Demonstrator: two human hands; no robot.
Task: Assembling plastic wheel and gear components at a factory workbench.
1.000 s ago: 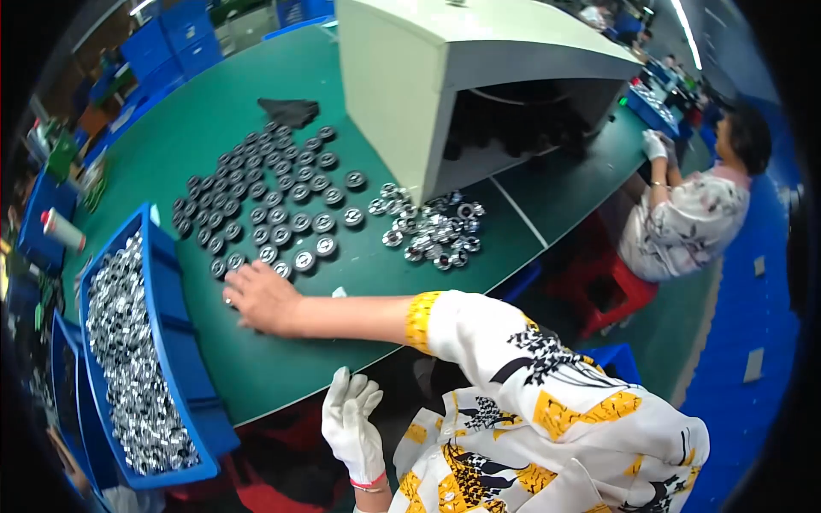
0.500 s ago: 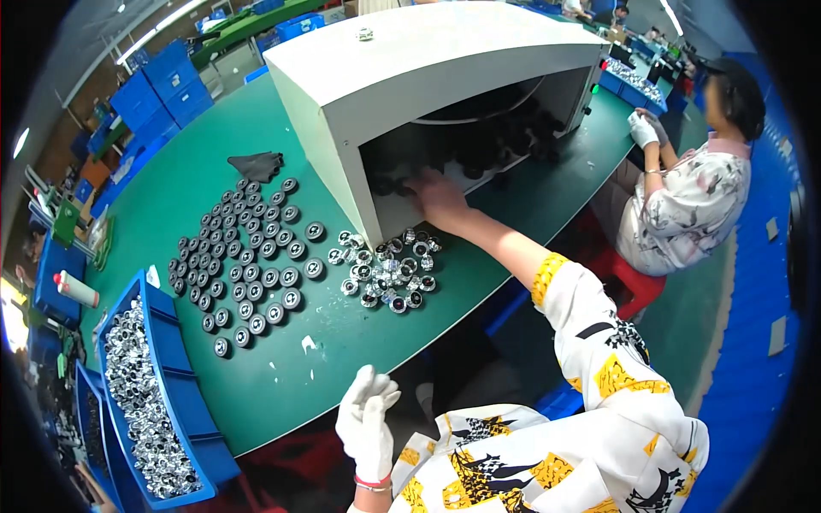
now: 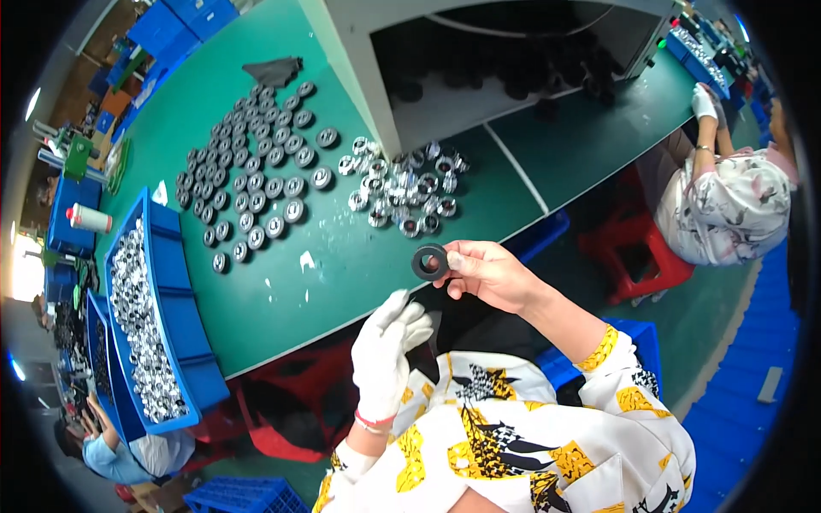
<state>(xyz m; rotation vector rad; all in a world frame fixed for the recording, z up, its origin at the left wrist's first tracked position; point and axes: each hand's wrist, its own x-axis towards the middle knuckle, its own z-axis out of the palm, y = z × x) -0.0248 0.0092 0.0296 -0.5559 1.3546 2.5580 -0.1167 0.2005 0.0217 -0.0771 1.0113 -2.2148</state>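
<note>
Between the thumb and fingers of my bare right hand (image 3: 492, 275) is a black ring (image 3: 429, 262), its round hole facing me, held just off the table's front edge. To the left and a little lower is my left hand (image 3: 386, 346) in a white glove, fingers loosely stretched, with nothing visible in it. It does not touch the ring. Beyond the ring, a cluster of shiny silver ring-shaped parts (image 3: 409, 190) lies by the corner of the grey-white box. Farther left, several black wheel-like parts (image 3: 256, 162) with silver centres stand spread over the green table (image 3: 342, 265).
The open-fronted grey-white box (image 3: 363, 77) holds dark round parts (image 3: 522, 81) in its shaded inside. A blue bin (image 3: 175, 299) of silver parts stands at the left edge. A dark cloth (image 3: 274, 72) lies at the back. A co-worker (image 3: 718, 197) sits at right beside a red stool (image 3: 637, 248).
My right hand has come out of the box with a black ring and moved toward my left hand. The view has tilted down; my left hand stays near the table's front edge.
</note>
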